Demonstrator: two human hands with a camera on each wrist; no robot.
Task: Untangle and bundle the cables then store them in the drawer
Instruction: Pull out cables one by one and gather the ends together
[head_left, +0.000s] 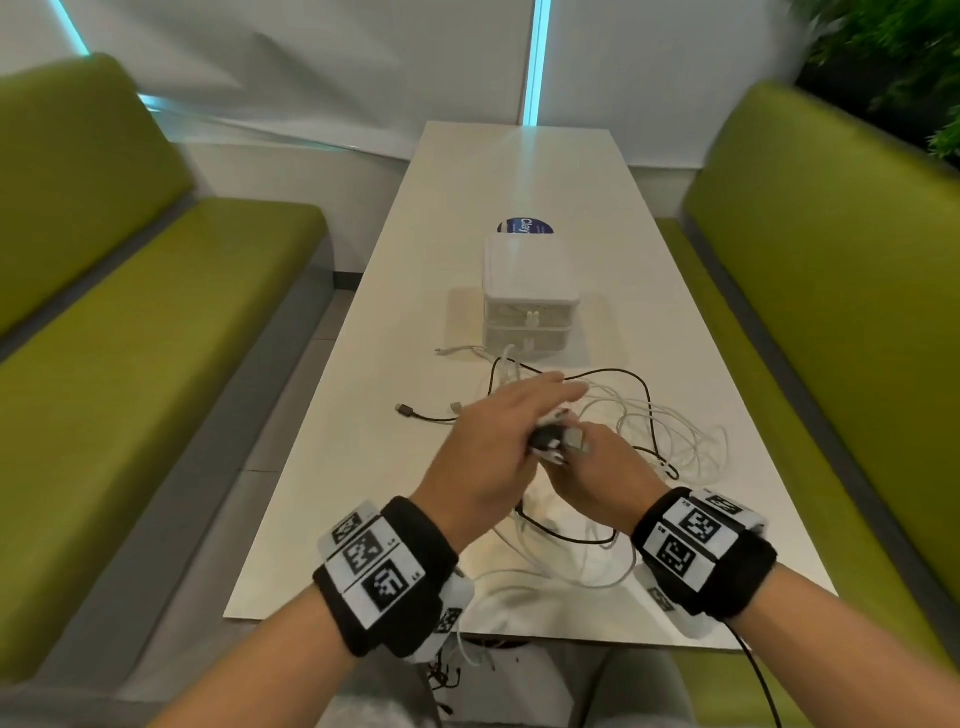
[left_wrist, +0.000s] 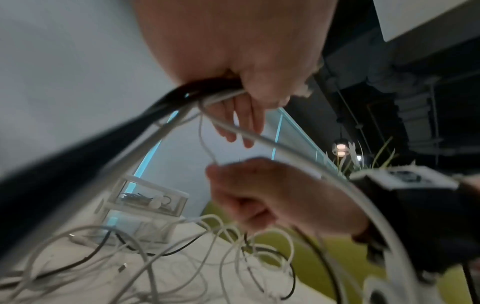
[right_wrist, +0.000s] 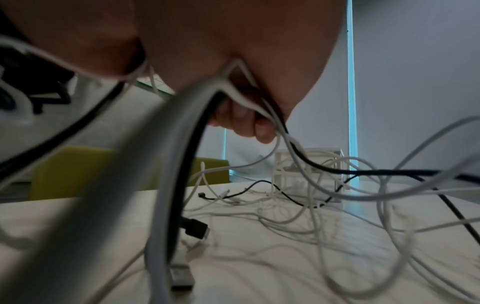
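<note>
We see both forearms reaching up from the bottom of the head view and meeting just below the centre of the frame, over the near half of a long white table (head_left: 519, 171). The left hand (head_left: 488, 452) comes in from the lower left, back of the hand up, its fingers stretched forward and slightly to the right; from the left wrist view its thumb presses a few black and white strands against the palm while the other fingers hang fairly straight. The right hand (head_left: 602, 467) comes in from the lower right, knuckles toward the camera, and its fingers are curled round a small gathered bunch of black and white cable ends (head_left: 553, 439) held between the two hands. The rest of the cables (head_left: 649, 415) lie as a loose tangle on the table, spread mostly to the right of and below the hands, with no single direction; one black cable (head_left: 623, 371) arcs above the hands, and a dark plug end (head_left: 404, 410) points to the left of the frame. In the right wrist view strands drop from the grip straight down to the tabletop, where a black USB plug (right_wrist: 197, 227) lies. The drawer unit (head_left: 530, 296), a small white two-tier box, stands upright just above the tangle at the frame's centre, its fronts facing us; both drawers look closed. Green benches (head_left: 130, 312) flank the table.
</note>
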